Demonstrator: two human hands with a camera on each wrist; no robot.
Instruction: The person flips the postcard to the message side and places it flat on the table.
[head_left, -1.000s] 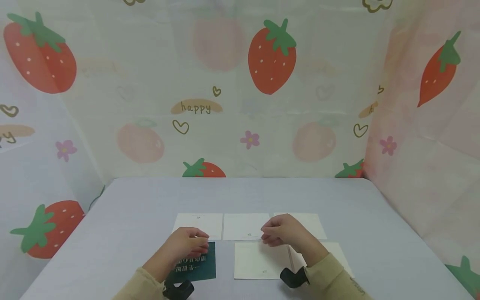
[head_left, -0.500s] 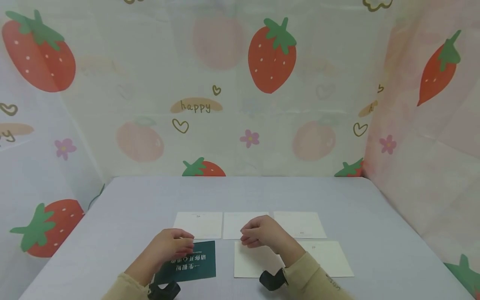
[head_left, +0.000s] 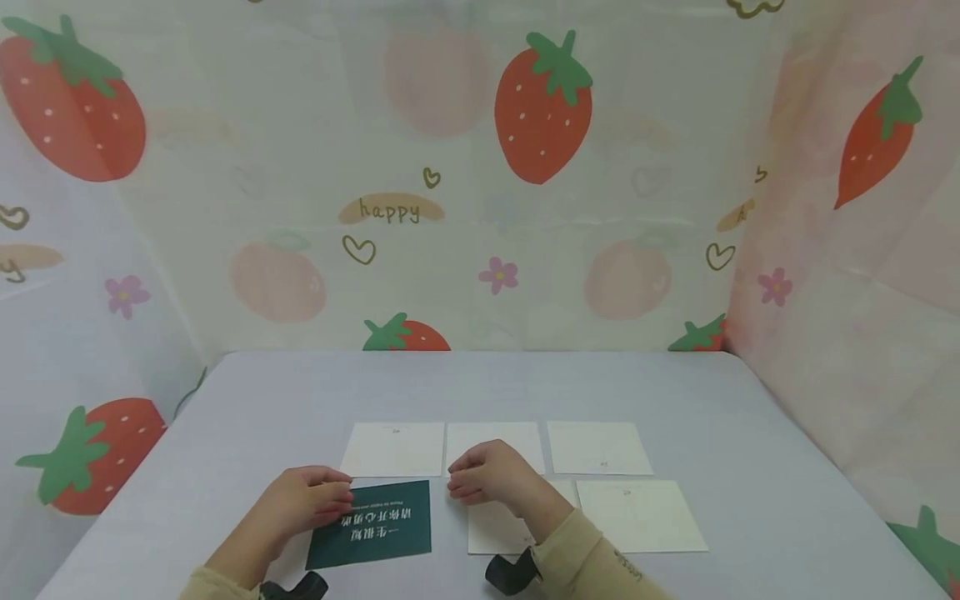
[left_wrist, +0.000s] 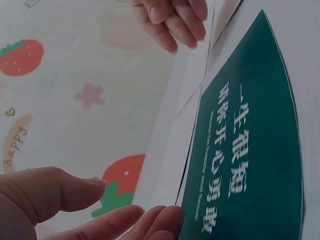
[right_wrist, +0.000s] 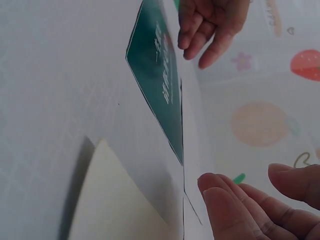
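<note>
A dark green card (head_left: 382,533) with white lettering lies slightly turned on the white table, at the front left of a set of cards. My left hand (head_left: 300,498) hovers at its left end, fingertips overlapping the card's upper left corner in the head view. Thumb and loosely bent fingers stand apart with nothing between them in the left wrist view. My right hand (head_left: 506,483), also holding nothing, hangs over a cream card (head_left: 491,529) just right of the green one. That card's near corner lifts off the table in the right wrist view.
Three white cards, left (head_left: 396,452), middle (head_left: 517,437) and right (head_left: 600,450), form a back row. Another cream card (head_left: 645,521) lies at the front right. A strawberry-print cloth (head_left: 615,192) hangs behind and beside the table (head_left: 450,383).
Both hands have moved left, the left one off most of the green card and the right one from the right-hand cards to the middle. The cards have kept their places.
</note>
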